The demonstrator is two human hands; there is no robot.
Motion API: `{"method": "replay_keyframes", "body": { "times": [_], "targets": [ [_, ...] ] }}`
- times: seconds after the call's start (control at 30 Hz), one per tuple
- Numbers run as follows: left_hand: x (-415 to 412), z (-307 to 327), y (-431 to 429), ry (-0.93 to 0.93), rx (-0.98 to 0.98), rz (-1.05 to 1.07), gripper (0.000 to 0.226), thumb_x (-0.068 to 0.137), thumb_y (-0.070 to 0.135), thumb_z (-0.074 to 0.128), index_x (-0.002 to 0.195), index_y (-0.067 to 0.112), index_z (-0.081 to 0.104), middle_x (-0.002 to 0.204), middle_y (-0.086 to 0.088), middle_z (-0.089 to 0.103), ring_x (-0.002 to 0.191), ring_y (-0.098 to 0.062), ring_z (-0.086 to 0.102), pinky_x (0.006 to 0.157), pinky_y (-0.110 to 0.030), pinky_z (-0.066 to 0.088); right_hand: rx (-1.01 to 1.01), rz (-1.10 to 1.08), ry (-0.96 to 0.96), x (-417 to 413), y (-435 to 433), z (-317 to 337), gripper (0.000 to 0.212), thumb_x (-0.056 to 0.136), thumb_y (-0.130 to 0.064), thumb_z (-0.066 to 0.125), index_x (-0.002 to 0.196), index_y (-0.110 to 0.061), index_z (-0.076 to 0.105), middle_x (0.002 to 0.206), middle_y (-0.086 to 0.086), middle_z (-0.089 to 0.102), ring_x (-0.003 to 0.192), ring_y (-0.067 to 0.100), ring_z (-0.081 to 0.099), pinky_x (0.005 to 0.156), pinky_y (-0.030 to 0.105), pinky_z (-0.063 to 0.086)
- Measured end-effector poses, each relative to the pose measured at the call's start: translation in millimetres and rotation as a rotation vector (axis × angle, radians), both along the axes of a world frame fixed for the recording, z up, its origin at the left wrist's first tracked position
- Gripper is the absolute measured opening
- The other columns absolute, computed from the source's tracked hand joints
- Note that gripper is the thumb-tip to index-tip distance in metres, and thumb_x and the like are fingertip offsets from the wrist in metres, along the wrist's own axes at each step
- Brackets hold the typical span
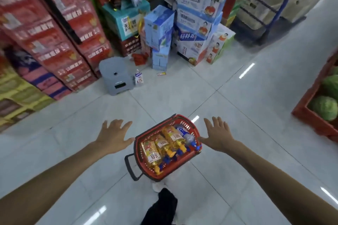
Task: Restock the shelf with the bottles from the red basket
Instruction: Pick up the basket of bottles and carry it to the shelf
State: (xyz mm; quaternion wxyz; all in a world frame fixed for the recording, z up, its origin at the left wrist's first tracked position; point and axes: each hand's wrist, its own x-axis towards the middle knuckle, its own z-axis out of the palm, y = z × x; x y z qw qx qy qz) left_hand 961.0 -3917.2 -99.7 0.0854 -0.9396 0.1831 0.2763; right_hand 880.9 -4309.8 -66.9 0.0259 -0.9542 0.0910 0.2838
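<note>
While both hands (pixel 114 136) hover spread and empty, bottles (pixel 161 145) fill the red basket (pixel 144 171).

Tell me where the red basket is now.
In the head view, the red basket stands on the floor, low and centre, between the open left hand and right hand.

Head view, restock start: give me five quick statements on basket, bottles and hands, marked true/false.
1. The red basket sits on the floor between the two hands. True.
2. The left hand holds a bottle. False: it is open and empty, fingers spread.
3. Yellow bottles lie on their sides in the basket. True.
4. The right hand has its grip shut on the basket handle. False: it is open, and the black handle lies free at the basket's near left.
5. The basket holds only yellow bottles. False: a clear bottle with a blue label lies in it too.
</note>
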Motion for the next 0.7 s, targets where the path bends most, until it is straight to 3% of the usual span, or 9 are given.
{"method": "replay_keyframes", "body": {
  "times": [0.3, 0.47, 0.6, 0.7],
  "targets": [
    [-37.1, -97.9, -3.2, 0.199, 0.022, 0.249, 0.083, 0.096, 0.075, 0.030, 0.164, 0.031, 0.012, 0.168, -0.011, 0.023, 0.155, -0.027, 0.020, 0.125, -0.054, 0.013, 0.052, 0.153, 0.134, 48.4, -26.5, -95.9, 0.100, 0.085, -0.080, 0.047, 0.158, -0.019, 0.019, 0.162, 0.017, 0.024, 0.151, 0.036, 0.019, 0.122, 0.048, 0.020],
    [-61.7, -165.3, -33.5, 0.273, 0.018, 0.377, 0.079, 0.097, 0.070, 0.037, 0.161, 0.025, 0.023, 0.162, -0.011, 0.035, 0.148, -0.030, 0.036, 0.120, -0.051, 0.030, 0.099, 0.199, 0.199, 82.8, -51.3, -180.4, 0.097, 0.086, -0.073, 0.057, 0.157, -0.018, 0.020, 0.158, 0.018, 0.032, 0.148, 0.035, 0.028, 0.119, 0.050, 0.027],
    [-77.0, -229.6, -67.7, 0.333, -0.043, 0.698, 0.078, 0.097, 0.069, 0.040, 0.160, 0.026, 0.024, 0.157, -0.016, 0.041, 0.137, -0.035, 0.048, 0.106, -0.050, 0.048, 0.181, 0.154, 0.218, 99.8, -59.9, -253.2, 0.099, 0.085, -0.068, 0.061, 0.158, -0.016, 0.021, 0.154, 0.024, 0.036, 0.145, 0.042, 0.033, 0.114, 0.055, 0.034],
    [-79.2, -286.7, -94.8, 0.320, -0.108, 0.956, 0.069, 0.100, 0.063, 0.040, 0.157, 0.027, 0.028, 0.153, -0.014, 0.045, 0.136, -0.036, 0.051, 0.101, -0.054, 0.053, 0.245, 0.084, 0.214, 104.1, -65.2, -316.6, 0.099, 0.085, -0.062, 0.067, 0.158, -0.016, 0.021, 0.149, 0.025, 0.039, 0.140, 0.045, 0.038, 0.108, 0.058, 0.041]
  ]
}}
